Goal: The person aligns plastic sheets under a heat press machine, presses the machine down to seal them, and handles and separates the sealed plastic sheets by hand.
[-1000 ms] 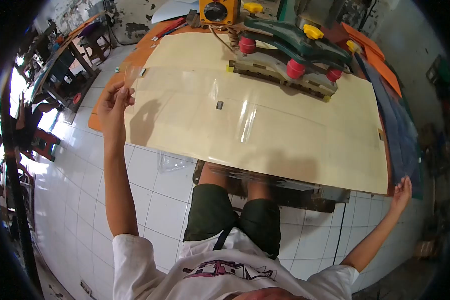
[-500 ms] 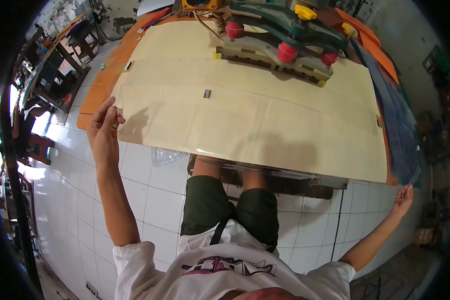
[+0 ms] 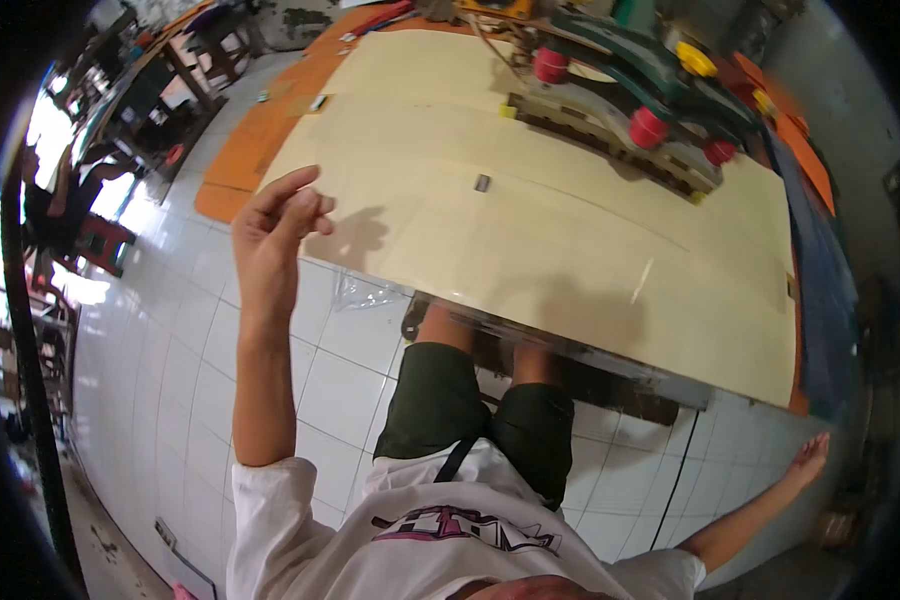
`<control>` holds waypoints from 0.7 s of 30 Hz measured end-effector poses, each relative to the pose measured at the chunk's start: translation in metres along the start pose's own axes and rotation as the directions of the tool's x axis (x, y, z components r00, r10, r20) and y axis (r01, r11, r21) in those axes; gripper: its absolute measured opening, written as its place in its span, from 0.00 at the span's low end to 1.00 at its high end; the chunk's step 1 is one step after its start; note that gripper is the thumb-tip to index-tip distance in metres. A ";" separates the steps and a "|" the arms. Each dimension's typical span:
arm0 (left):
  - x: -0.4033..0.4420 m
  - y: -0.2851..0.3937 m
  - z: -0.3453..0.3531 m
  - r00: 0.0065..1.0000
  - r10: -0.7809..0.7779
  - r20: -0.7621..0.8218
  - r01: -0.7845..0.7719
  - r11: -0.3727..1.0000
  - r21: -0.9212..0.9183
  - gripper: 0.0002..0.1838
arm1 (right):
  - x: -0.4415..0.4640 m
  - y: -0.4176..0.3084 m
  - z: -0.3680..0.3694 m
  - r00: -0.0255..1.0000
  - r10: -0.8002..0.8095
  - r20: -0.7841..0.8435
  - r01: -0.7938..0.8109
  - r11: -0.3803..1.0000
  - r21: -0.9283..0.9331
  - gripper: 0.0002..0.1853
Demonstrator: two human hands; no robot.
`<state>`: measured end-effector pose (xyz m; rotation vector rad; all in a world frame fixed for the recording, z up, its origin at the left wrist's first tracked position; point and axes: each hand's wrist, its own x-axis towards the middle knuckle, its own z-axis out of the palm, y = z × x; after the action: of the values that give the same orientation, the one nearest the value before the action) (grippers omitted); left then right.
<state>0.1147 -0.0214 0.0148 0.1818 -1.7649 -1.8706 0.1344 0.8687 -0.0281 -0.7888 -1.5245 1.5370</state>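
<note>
A clear plastic sheet, visible mainly by its glare and a faint edge, lies over the large cream board. My left hand is raised beside the board's left front edge, fingers bent and apart, with nothing visible in them. Beyond the front right corner is my right hand. Its fingers are pressed together; whatever they hold is too small to make out. A small dark rectangular mark shows near the middle of the board.
A green machine frame with red knobs and a long metal bar stands over the board's back right. Blue translucent sheets hang along the right side. Orange tabletop shows at left. A person sits at far left.
My left hand's fingers have loosened from the clear sheet's left edge. My right hand sits lower, farther from the board's corner. The view has shifted and tilted, moving the board rightward.
</note>
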 end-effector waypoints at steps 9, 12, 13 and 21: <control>-0.021 0.034 0.053 0.997 0.072 0.015 -0.073 0.996 0.042 0.16 | -0.065 -0.062 0.035 0.971 -0.077 0.224 0.020 0.968 0.250 0.18; -0.028 0.043 0.067 0.998 0.035 0.047 -0.034 0.999 -0.020 0.16 | -0.086 -0.082 0.052 0.886 -0.152 0.438 -0.015 0.934 0.356 0.14; -0.029 0.043 0.070 0.997 0.038 0.065 -0.035 0.998 -0.049 0.16 | -0.099 -0.089 0.063 0.833 -0.197 0.517 -0.040 0.911 0.411 0.12; -0.049 0.036 0.103 0.976 -0.029 0.215 0.088 0.958 -0.272 0.18 | -0.259 -0.116 0.165 0.905 -0.290 0.310 0.158 0.908 0.389 0.14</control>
<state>0.1191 0.0934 0.0490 -0.0737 -1.6146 -2.2281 0.1264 0.5556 0.0703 -0.1116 -1.4652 1.7739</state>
